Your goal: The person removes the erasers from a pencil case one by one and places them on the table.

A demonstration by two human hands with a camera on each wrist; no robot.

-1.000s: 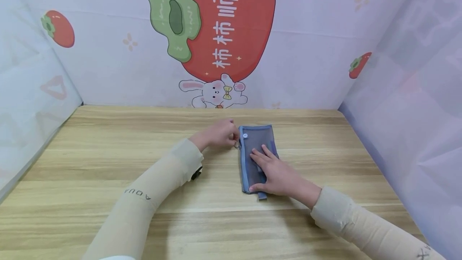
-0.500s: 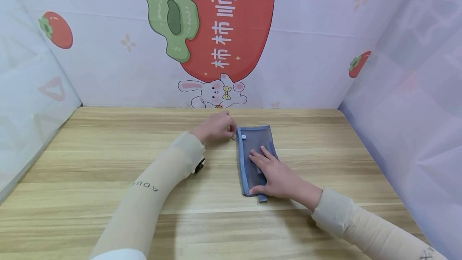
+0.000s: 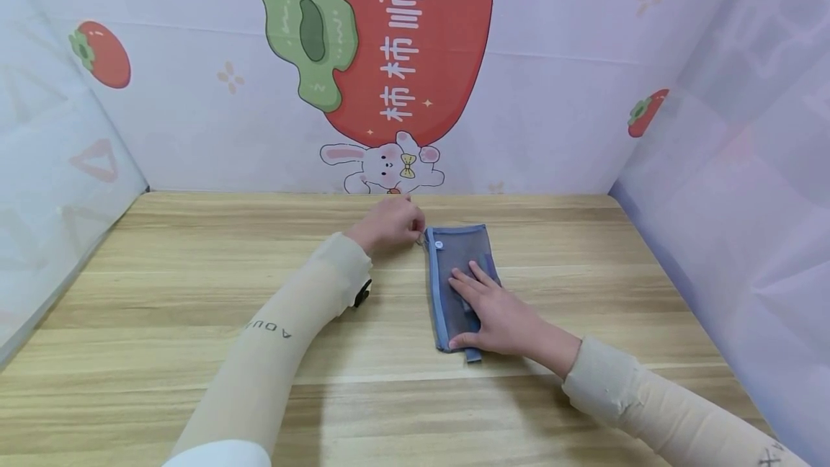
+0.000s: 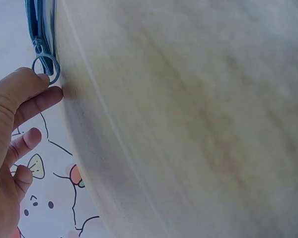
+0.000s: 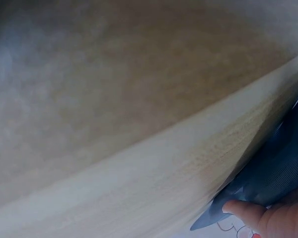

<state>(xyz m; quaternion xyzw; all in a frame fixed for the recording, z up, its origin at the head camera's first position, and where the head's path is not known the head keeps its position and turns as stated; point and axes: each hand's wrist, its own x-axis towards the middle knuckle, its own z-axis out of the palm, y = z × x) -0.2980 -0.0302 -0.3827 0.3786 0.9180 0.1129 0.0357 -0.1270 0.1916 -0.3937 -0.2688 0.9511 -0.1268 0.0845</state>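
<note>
Wood-grain table (image 3: 194,294), flat blue mesh pouch (image 3: 457,258), round metal zipper ring (image 4: 45,69)

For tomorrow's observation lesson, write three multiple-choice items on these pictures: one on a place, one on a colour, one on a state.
1. Where does the right hand lie?
A. flat on the pouch
B. on the wall
C. off the table

2. What colour is the edging of the pouch?
A. red
B. blue
C. yellow

3. What is the left hand doing?
A. lying flat and idle
B. raised in the air
C. pinching the zip ring

Answers: 1 A, its straight fingers press the mesh near the table middle. 2 B, a blue band runs round the grey mesh. 3 C, the left wrist view shows the ring at its fingertips.
</note>
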